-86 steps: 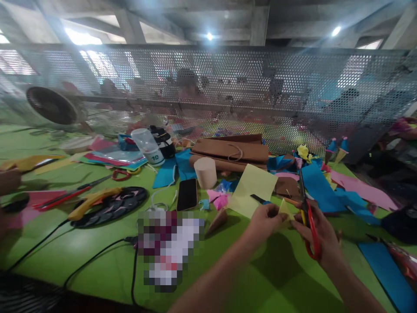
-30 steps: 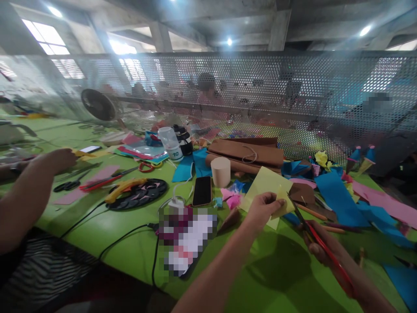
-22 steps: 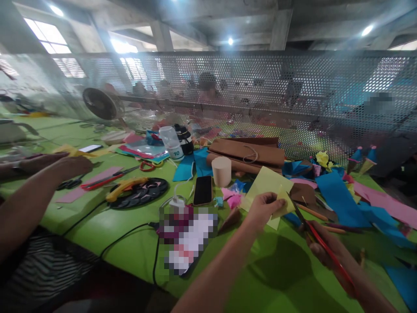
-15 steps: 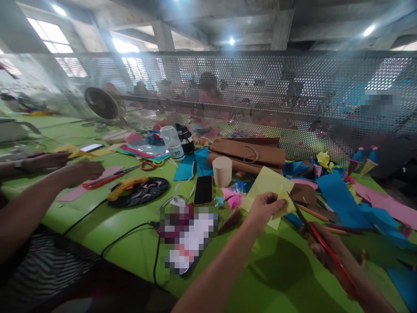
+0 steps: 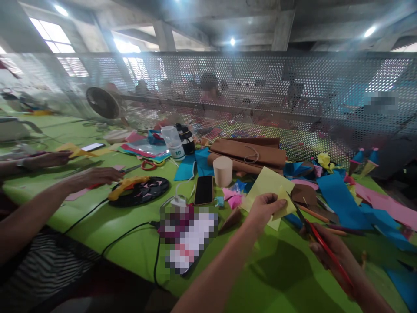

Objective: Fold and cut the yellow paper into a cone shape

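Two bare hands worked over the green worktop (image 5: 127, 221). The left hand (image 5: 263, 208) had thumb and fingers pinched on a small yellow piece (image 5: 288, 206), held in front of a larger yellow sheet (image 5: 262, 184) at its twelve o'clock. At four o'clock from it, the right hand (image 5: 337, 248) was closed around red-handled scissors (image 5: 322, 243), blades pointing toward eleven, the tip right at the yellow piece's edge; whether the blades were parted could not be told.

Reckoned from the left hand, a brown cone (image 5: 230, 221) lay between eight and nine, with pink scraps (image 5: 234, 201) and a phone (image 5: 203, 190) between nine and ten. A beige roll (image 5: 223, 171) stood upright between ten and eleven, and a brown bundle (image 5: 247, 152) lay just short of twelve. Blue paper (image 5: 339, 195) was spread at three, and a pair of small cones (image 5: 361, 161) stood farther off at two.

Well away toward nine, a yellow glue gun (image 5: 128, 188) rested on a black disc (image 5: 153, 193), and just beyond it a co-worker's hand (image 5: 100, 176) reached in, palm down. A plastic cup (image 5: 172, 143) stood at ten, with a fan (image 5: 104, 103) farther out that way.
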`<state>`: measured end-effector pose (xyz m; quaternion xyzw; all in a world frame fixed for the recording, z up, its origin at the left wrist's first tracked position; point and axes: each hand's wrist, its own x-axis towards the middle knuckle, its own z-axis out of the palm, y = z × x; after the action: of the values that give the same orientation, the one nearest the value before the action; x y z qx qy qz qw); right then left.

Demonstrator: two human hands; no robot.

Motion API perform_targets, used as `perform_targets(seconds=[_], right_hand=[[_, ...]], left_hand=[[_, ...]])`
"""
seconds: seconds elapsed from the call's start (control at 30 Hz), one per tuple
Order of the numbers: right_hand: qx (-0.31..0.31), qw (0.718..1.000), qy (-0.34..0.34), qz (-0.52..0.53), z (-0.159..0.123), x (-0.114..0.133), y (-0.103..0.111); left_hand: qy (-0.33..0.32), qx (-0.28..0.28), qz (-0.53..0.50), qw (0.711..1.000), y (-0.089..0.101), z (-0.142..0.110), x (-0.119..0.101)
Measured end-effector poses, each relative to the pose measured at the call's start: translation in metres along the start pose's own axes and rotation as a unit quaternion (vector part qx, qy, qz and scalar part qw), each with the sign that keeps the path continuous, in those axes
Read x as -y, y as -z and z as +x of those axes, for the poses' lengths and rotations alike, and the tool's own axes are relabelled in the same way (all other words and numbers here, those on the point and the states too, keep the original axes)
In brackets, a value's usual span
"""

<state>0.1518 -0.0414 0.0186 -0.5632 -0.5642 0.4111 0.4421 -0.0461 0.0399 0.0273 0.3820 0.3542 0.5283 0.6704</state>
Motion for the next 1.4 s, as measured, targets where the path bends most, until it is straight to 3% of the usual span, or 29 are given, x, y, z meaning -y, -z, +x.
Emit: perform_targets(seconds=[0.33, 0.47, 0.63, 0.73, 0.8, 0.9, 1.07, 1.2, 1.4], right_hand=[[0.007, 1.0, -0.02, -0.013, 0.009, -0.018, 0.008], [-0.004, 1.0, -0.009, 0.015, 0.017, -0.02, 0.019], [-0.026, 0.992, 0.015, 0.12, 0.02, -0.014, 0.017], [-0.048, 0.987, 0.016, 0.15, 0.021, -0.014, 0.015], [-0.073, 0.987, 0.016, 0.144, 0.022, -0.016, 0.015], [-0.126, 0.98, 0.023, 0.149, 0.024, -0.015, 0.019], [-0.171, 0.966, 0.036, 0.188, 0.025, -0.009, 0.03], [-0.158, 0.969, 0.033, 0.186, 0.026, -0.009, 0.031], [-0.106, 0.98, 0.0, 0.171, 0.026, -0.013, 0.028]], left_hand=[[-0.005, 0.013, 0.008, 1.0, 0.0, 0.002, 0.003], [-0.038, 0.038, 0.14, 0.989, 0.0, 0.003, 0.012], [-0.1, 0.113, 0.407, 0.901, -0.01, -0.009, 0.024], [-0.117, 0.166, 0.48, 0.853, -0.017, -0.017, 0.03], [-0.121, 0.183, 0.499, 0.839, -0.018, -0.018, 0.033], [-0.099, 0.187, 0.474, 0.855, -0.015, -0.015, 0.034], [-0.064, 0.152, 0.369, 0.915, -0.007, -0.006, 0.028], [-0.047, 0.111, 0.279, 0.953, -0.004, -0.002, 0.024], [-0.041, 0.079, 0.173, 0.981, -0.002, 0.003, 0.025]])
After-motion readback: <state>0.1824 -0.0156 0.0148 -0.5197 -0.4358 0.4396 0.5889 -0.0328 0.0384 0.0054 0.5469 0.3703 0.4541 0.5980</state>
